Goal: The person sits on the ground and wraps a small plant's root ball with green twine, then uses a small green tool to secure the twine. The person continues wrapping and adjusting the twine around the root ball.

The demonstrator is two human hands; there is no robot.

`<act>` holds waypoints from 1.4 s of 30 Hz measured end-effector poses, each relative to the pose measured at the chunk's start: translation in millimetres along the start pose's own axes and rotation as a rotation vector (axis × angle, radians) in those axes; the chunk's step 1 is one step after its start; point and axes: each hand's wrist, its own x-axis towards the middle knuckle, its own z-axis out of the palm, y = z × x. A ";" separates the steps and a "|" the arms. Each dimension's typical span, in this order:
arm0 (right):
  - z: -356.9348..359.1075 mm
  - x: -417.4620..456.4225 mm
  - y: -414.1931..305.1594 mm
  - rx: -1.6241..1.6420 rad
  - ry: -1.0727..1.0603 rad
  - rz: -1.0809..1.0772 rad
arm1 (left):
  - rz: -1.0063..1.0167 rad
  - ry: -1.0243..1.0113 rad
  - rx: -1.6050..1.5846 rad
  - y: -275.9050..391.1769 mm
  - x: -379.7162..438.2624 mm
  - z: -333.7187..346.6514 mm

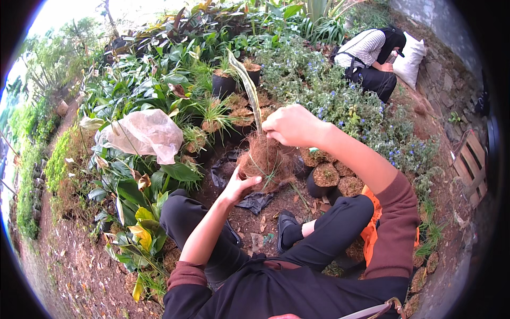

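Note:
A ball of brown coconut fibre (pixel 267 157) is held up in front of me, with a single snake plant leaf (pixel 248 85), yellow along its edges, rising from its top. My left hand (pixel 242 186) cups the ball from its lower left side, thumb across the front. Thin green strands (pixel 271 175) lie over the fibre. At the foot of the leaf, the fingers of my right hand (pixel 297 125) are pinched together against it; whether they also grip a strand is hidden.
Potted plants (pixel 324 175) with fibre-topped soil stand ahead and right. A clear plastic bag (pixel 145 133) lies on leaves at left. Black plastic (pixel 255 201) is on the ground between my feet. Another person (pixel 364 60) bends beside a white sack (pixel 410 58). A wooden pallet (pixel 470 169) leans at right.

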 end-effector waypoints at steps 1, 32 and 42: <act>-1.2 1.1 2.5 -0.002 -0.005 0.021 | 0.017 -0.009 0.016 -1.2 0.2 -0.9; 217.5 6.5 -3.1 2.401 0.377 0.403 | 0.045 0.210 0.016 -2.9 2.1 -23.2; 226.8 1.6 -8.3 2.386 0.531 0.382 | 0.019 0.184 0.090 2.0 4.3 -20.1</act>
